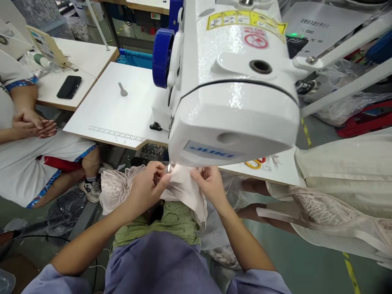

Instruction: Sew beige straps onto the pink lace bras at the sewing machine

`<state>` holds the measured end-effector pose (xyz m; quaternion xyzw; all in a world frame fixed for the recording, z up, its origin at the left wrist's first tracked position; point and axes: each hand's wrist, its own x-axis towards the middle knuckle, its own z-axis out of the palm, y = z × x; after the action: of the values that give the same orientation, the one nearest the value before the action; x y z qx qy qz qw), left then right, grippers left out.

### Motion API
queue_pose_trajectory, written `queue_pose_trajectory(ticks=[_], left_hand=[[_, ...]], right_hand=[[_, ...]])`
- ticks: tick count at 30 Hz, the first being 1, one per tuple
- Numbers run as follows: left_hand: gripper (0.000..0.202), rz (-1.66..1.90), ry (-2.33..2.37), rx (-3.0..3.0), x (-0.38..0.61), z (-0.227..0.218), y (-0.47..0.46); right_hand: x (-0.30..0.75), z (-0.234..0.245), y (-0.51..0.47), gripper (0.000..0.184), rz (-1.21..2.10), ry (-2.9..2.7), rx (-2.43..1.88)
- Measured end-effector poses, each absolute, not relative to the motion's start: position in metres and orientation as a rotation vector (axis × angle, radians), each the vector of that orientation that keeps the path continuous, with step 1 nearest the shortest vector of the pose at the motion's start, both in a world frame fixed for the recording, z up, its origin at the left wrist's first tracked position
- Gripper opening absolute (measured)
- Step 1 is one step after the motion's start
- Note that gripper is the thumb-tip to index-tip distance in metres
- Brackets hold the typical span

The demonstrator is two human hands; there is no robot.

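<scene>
My left hand (149, 182) and my right hand (209, 184) both pinch a piece of pale pink fabric (183, 192) just under the head of a white sewing machine (232, 94). The cloth is stretched between my fingers at the needle area, which the machine head hides. A lace part of the fabric (114, 188) hangs down to the left of my left hand, over my lap.
The white sewing table (116, 110) carries a ruler strip along its front edge. A seated person (30, 126) with clasped hands is at the left, beside a table with a black phone (69, 87). More pale garments (343, 192) are piled at the right.
</scene>
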<state>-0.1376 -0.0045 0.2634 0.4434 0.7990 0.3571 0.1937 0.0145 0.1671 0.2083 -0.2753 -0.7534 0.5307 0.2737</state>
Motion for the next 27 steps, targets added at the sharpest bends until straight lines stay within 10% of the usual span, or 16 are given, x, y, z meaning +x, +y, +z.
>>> queue_pose_trajectory(ticks=[10, 20, 27], left_hand=[[0.04, 0.984, 1.392, 0.992, -0.15, 0.262, -0.027], [0.037, 0.982, 1.961, 1.144, -0.189, 0.305, -0.099], [0.027, 0.922, 2.423, 1.033, -0.177, 0.227, -0.09]], right_hand=[[0.059, 0.239, 0.073, 0.026, 1.75, -2.143, -0.645], [-0.06, 0.215, 0.032, 0.05, 2.545, -1.436, -0.511], [-0.048, 0.166, 0.023, 0.024, 2.037, -1.516, -0.808]])
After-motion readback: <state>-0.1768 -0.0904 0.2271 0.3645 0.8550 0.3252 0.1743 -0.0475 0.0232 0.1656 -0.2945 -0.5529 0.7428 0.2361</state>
